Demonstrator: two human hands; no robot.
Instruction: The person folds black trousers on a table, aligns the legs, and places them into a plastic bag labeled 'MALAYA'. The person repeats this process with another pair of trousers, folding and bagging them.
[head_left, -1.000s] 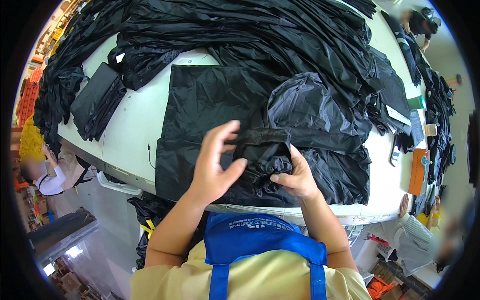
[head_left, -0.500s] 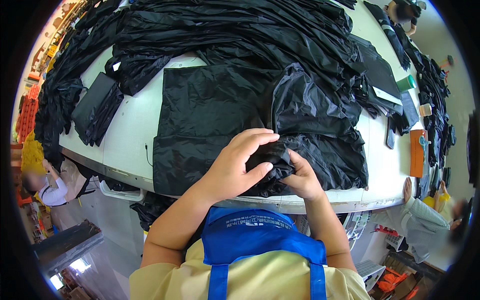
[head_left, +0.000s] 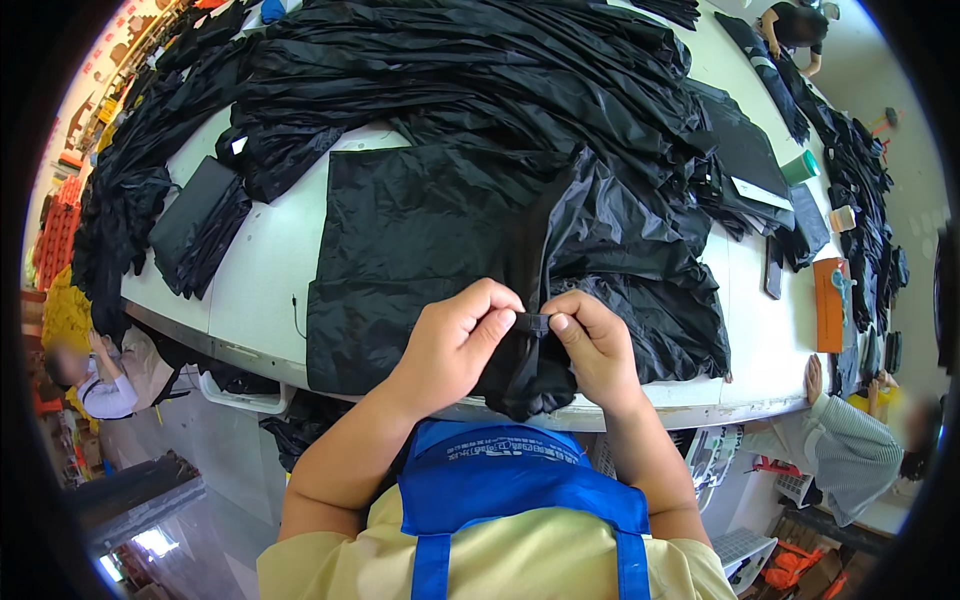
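One short black strip (head_left: 532, 323) is stretched between the left hand (head_left: 460, 338) and the right hand (head_left: 592, 345), each pinching an end between thumb and forefinger, above one black cloth (head_left: 415, 220) lying at the near edge of the table (head_left: 255, 290). The cloth looks light, limp and slippery; the firmer strip should give the surer hold. Around it: one large black heap (head_left: 450, 65), one folded bundle (head_left: 200, 225), one orange box (head_left: 829, 310), one green cylinder (head_left: 800, 168).

Left hand (head_left: 458, 342): thumb-to-index pinch, tips pointing right | right hand (head_left: 600, 352): matching thumb-to-index pinch, just beside left | forearms (head_left: 358, 440): bare, slanting inward from below hands
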